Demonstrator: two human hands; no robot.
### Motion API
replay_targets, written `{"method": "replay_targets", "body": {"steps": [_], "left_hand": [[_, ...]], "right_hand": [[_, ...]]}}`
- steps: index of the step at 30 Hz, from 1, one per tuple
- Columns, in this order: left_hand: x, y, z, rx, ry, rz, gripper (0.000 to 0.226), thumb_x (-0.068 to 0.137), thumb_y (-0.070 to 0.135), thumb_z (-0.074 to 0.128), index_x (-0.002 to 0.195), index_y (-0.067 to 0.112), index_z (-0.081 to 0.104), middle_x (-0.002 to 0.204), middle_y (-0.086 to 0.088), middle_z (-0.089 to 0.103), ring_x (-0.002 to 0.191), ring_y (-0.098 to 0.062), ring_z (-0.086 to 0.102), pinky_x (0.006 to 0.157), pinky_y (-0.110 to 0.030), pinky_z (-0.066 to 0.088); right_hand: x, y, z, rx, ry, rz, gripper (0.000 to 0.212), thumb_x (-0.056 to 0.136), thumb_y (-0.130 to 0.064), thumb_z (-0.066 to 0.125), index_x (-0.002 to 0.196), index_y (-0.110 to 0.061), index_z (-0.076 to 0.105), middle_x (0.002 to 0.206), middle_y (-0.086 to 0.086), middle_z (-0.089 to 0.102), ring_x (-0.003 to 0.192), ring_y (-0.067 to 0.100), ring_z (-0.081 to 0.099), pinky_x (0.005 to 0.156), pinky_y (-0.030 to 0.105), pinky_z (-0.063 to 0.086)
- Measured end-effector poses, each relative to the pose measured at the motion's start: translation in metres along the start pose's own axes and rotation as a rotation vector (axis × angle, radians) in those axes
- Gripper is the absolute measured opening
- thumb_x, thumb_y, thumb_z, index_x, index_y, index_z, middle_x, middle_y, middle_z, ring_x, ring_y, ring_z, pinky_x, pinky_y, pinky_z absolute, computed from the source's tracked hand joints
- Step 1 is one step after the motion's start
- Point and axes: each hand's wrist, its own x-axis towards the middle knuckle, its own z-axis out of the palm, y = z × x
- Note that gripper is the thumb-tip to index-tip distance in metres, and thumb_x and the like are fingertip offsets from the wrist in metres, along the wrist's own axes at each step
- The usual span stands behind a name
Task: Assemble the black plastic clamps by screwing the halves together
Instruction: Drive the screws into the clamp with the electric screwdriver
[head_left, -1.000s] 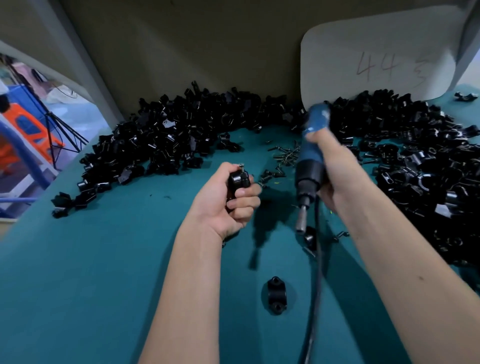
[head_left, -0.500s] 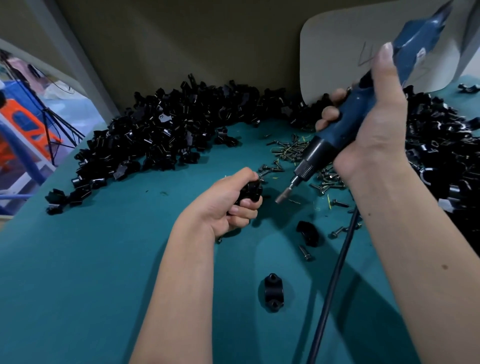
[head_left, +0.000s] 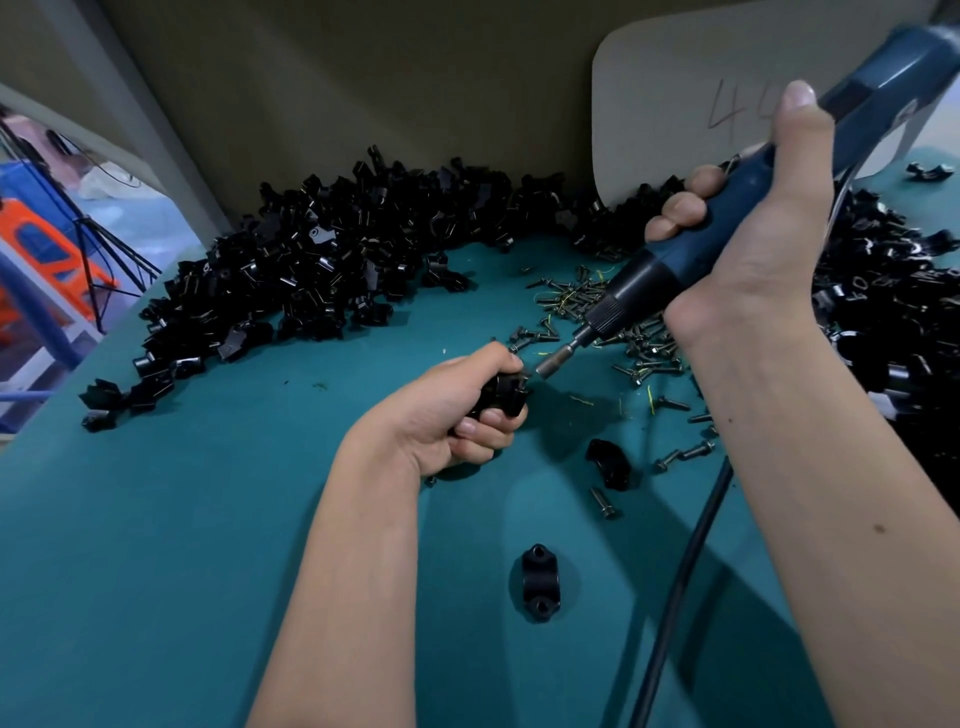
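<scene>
My left hand (head_left: 447, 410) grips a clamp (head_left: 501, 395) low over the table (head_left: 156, 519). My right hand (head_left: 748, 228) holds the driver (head_left: 691, 260) tilted, its bit (head_left: 558, 358) just beside the clamp. Screws (head_left: 623, 332) lie scattered behind.

Handwritten "4", partly hidden second digit, on grey board (head_left: 675, 104).

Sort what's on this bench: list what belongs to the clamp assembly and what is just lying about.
In the job:
left hand gripping a clamp
right hand holding the electric screwdriver
loose screws
piles of clamp halves

Lying about:
card marked 44
orange frame beyond the table
</scene>
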Motion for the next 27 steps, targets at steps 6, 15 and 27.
{"method": "replay_targets", "body": {"steps": [6, 15, 27], "left_hand": [[-0.001, 0.001, 0.003, 0.076, -0.004, -0.001, 0.030, 0.103, 0.028, 0.039, 0.074, 0.020, 0.036, 0.059, 0.000, 0.031, 0.041, -0.004, 0.019, 0.037, -0.016, 0.010], [0.003, 0.002, 0.008, 0.190, 0.019, -0.038, 0.033, 0.100, 0.027, 0.041, 0.068, 0.020, 0.035, 0.057, 0.001, 0.032, 0.039, -0.004, 0.020, 0.035, -0.012, 0.013], [0.002, 0.004, 0.012, 0.221, 0.037, -0.061, 0.030, 0.098, 0.024, 0.042, 0.070, 0.022, 0.034, 0.057, 0.001, 0.030, 0.040, -0.005, 0.019, 0.037, -0.012, 0.011]], "right_hand": [[-0.003, 0.002, 0.002, -0.032, -0.018, -0.006, 0.039, 0.099, -0.042, 0.064, 0.106, -0.014, 0.038, 0.070, 0.001, 0.048, 0.053, 0.014, 0.043, 0.052, 0.028, 0.041], [-0.003, 0.002, 0.003, -0.101, -0.113, -0.050, 0.032, 0.101, -0.033, 0.062, 0.109, -0.013, 0.038, 0.068, 0.003, 0.049, 0.052, 0.017, 0.042, 0.052, 0.029, 0.040], [-0.009, 0.001, 0.005, -0.113, -0.236, -0.076, 0.025, 0.104, -0.030, 0.055, 0.106, -0.013, 0.037, 0.068, 0.002, 0.046, 0.050, 0.016, 0.040, 0.049, 0.028, 0.038]]}}
